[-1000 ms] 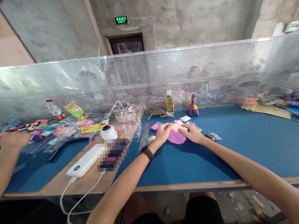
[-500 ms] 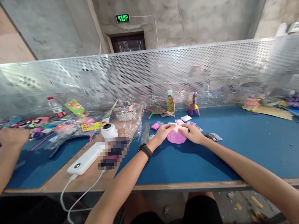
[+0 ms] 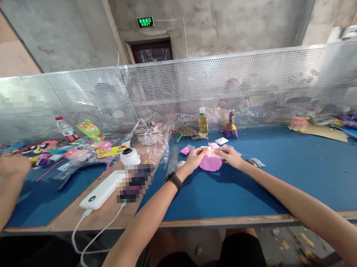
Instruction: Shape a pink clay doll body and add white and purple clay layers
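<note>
A pink lump of clay (image 3: 210, 163) rests on the blue table mat (image 3: 289, 171) straight ahead of me. My left hand (image 3: 195, 158) grips its left side with the fingers curled over the top; a black band is on that wrist. My right hand (image 3: 232, 156) holds the right side, fingers pinched on the upper edge. The two sets of fingertips almost meet over a pale patch on top of the clay.
Small pink and white packets (image 3: 218, 144), a yellow bottle (image 3: 202, 123) and a purple clay figure (image 3: 231, 126) lie beyond the clay. A white power bank (image 3: 101, 191), a white round device (image 3: 130, 156) and cellophane clutter are at left. Another person's hand (image 3: 8, 166) works at far left.
My hands stay on the pink clay with only slight finger shifts. The other person's hand at far left has drifted a little.
</note>
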`<state>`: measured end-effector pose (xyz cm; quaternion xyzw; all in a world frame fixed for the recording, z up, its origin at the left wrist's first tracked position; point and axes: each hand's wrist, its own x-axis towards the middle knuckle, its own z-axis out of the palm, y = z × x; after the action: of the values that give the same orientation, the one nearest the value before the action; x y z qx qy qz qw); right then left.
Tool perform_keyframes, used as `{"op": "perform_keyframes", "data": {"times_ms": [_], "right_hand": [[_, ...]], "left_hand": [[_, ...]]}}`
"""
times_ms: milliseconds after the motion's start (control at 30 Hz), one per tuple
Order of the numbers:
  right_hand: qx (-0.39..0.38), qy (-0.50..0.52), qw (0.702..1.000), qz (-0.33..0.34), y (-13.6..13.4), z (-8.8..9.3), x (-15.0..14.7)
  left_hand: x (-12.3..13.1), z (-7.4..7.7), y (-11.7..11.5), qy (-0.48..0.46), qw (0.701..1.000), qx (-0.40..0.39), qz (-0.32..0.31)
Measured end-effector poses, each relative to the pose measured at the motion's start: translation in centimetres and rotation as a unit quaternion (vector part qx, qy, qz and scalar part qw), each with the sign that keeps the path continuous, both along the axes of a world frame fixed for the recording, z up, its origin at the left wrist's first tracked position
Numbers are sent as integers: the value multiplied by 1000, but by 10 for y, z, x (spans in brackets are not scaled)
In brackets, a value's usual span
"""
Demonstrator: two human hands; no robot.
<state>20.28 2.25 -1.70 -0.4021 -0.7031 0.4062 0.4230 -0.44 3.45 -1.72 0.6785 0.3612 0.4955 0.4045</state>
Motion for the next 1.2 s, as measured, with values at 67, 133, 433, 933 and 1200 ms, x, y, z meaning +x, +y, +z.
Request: {"op": "perform_keyframes", "data": {"times_ms": [67, 133, 433, 933, 1200], "right_hand": [[-10, 4, 1000, 10, -2, 1, -2], [-4, -5, 1000, 10, -3, 1, -4], [12, -11, 1000, 5, 6, -9, -2], [-85, 51, 995, 12, 4, -7, -2], [-142, 102, 985, 8, 3, -3, 0]], "left_hand": [[0, -1, 0, -7, 1000, 12, -8], [1, -2, 1, -15, 1000, 13, -19], [-2, 1, -2, 7, 999, -2, -32], [-5, 5, -7, 58, 996, 19, -72], [-6, 5, -7, 74, 995, 36, -49]]}}
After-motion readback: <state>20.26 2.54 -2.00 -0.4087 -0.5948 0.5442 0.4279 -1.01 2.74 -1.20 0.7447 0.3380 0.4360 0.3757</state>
